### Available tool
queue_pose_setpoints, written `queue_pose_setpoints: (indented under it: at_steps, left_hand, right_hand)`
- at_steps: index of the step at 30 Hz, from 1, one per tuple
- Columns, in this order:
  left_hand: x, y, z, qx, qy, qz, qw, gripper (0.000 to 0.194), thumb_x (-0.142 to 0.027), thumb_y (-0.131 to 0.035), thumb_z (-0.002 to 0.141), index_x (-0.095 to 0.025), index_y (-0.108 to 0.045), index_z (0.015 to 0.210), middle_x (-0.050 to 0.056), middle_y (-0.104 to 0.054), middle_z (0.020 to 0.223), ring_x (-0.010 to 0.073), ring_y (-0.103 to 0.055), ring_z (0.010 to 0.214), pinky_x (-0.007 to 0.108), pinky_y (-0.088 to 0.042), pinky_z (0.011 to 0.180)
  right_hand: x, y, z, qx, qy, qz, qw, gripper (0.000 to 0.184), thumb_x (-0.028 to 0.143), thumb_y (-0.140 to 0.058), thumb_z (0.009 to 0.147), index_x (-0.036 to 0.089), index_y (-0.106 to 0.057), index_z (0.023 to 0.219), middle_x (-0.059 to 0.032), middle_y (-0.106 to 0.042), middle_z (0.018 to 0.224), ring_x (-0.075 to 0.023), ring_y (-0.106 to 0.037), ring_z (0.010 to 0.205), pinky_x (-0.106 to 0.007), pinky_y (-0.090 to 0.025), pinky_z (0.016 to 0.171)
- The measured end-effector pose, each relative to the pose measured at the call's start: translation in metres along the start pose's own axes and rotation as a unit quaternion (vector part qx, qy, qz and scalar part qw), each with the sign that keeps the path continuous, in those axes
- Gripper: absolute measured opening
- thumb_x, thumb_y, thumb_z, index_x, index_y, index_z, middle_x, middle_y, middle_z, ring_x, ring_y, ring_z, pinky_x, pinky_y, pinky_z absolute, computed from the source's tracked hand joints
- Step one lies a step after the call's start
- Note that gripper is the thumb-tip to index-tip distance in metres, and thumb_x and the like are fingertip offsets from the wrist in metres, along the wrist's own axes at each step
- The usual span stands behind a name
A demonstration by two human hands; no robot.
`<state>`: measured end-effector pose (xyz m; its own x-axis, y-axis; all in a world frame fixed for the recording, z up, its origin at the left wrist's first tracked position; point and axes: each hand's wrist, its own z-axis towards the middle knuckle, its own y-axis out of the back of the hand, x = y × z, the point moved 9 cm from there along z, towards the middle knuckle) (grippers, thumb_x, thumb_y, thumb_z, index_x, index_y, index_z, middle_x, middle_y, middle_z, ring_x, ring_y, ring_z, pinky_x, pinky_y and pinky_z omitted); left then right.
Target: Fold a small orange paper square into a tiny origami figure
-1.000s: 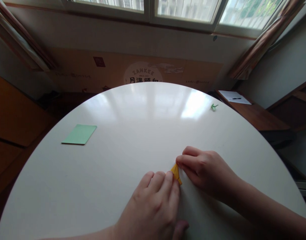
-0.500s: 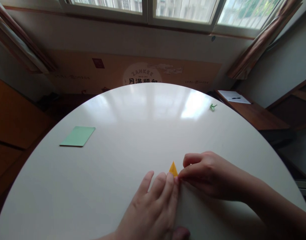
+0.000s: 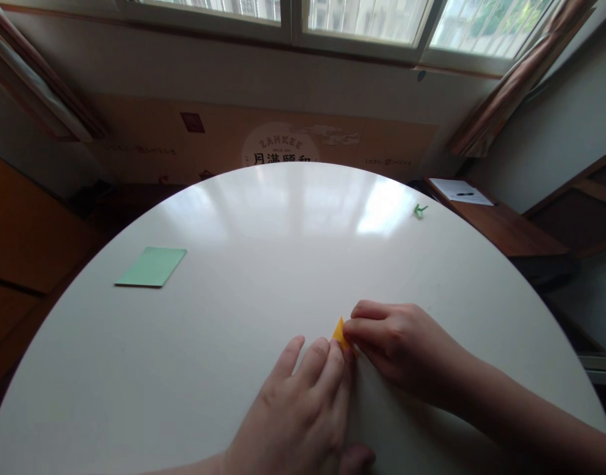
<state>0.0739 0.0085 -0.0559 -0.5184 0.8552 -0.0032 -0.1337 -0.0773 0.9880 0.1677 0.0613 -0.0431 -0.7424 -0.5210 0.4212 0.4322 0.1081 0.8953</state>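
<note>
A small piece of folded yellow paper (image 3: pixel 339 328) lies on the white round table, its pointed tip facing away from me. My left hand (image 3: pixel 300 402) rests flat with fingers stretched out, the fingertips pressing on the paper's near part and covering it. From the right, my right hand (image 3: pixel 394 336) has its thumb and forefinger pinched at the paper's right edge. How much paper sits between those fingers is partly hidden.
A stack of pale green square paper (image 3: pixel 151 267) lies at the left of the white table (image 3: pixel 233 297). Near the far right rim is a small green folded paper piece (image 3: pixel 420 211). Beyond it, a brown side table (image 3: pixel 525 231) carries a white sheet (image 3: pixel 461 192) and a pen.
My right hand has moved slightly left and up along the yellow paper's right edge, now covering part of it. My left hand stays on the paper. The view has shifted a little.
</note>
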Motion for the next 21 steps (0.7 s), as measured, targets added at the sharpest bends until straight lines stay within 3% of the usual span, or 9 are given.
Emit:
queue_pose_setpoints:
  at_steps: [5,12,18,21]
  left_hand:
    - [0.0,0.001,0.0,-0.001,-0.001,-0.003,1.0,0.071,-0.063,-0.04,0.099,-0.007,-0.06,0.138,0.017,-0.065,0.134,0.0333,-0.055,0.119,0.047,-0.037,0.106]
    - [0.001,0.009,0.002,-0.022,0.01,0.003,1.0,0.068,-0.062,-0.045,0.097,-0.008,-0.064,0.133,0.015,-0.068,0.13,0.0316,-0.058,0.115,0.045,-0.037,0.105]
    - [0.0,0.006,0.0,-0.03,0.007,-0.002,1.0,0.069,-0.062,-0.043,0.097,-0.007,-0.063,0.135,0.015,-0.069,0.128,0.032,-0.059,0.115,0.045,-0.038,0.104]
    - [-0.001,0.007,-0.001,-0.019,0.006,-0.001,1.0,0.07,-0.062,-0.043,0.097,-0.007,-0.062,0.136,0.016,-0.068,0.13,0.0322,-0.06,0.114,0.046,-0.041,0.103]
  right_hand:
    - [-0.001,-0.001,0.002,-0.025,-0.016,-0.059,0.998,0.019,0.015,-0.055,0.092,0.02,-0.064,0.077,-0.0001,-0.063,0.08,-0.0126,-0.055,0.066,-0.026,-0.033,0.059]
    - [-0.005,0.001,0.005,-0.065,-0.039,-0.055,0.996,0.019,0.011,-0.053,0.09,0.019,-0.065,0.077,-0.0005,-0.064,0.082,-0.0119,-0.056,0.066,-0.024,-0.036,0.06]
    - [-0.02,0.012,0.006,-0.112,-0.034,0.014,0.993,0.022,0.012,-0.052,0.094,0.018,-0.071,0.086,-0.0034,-0.065,0.085,-0.0127,-0.06,0.071,-0.023,-0.044,0.065]
    - [-0.013,0.016,0.002,-0.105,0.023,0.08,0.991,0.022,0.015,-0.054,0.097,0.02,-0.075,0.098,-0.0037,-0.066,0.089,-0.012,-0.062,0.072,-0.023,-0.046,0.066]
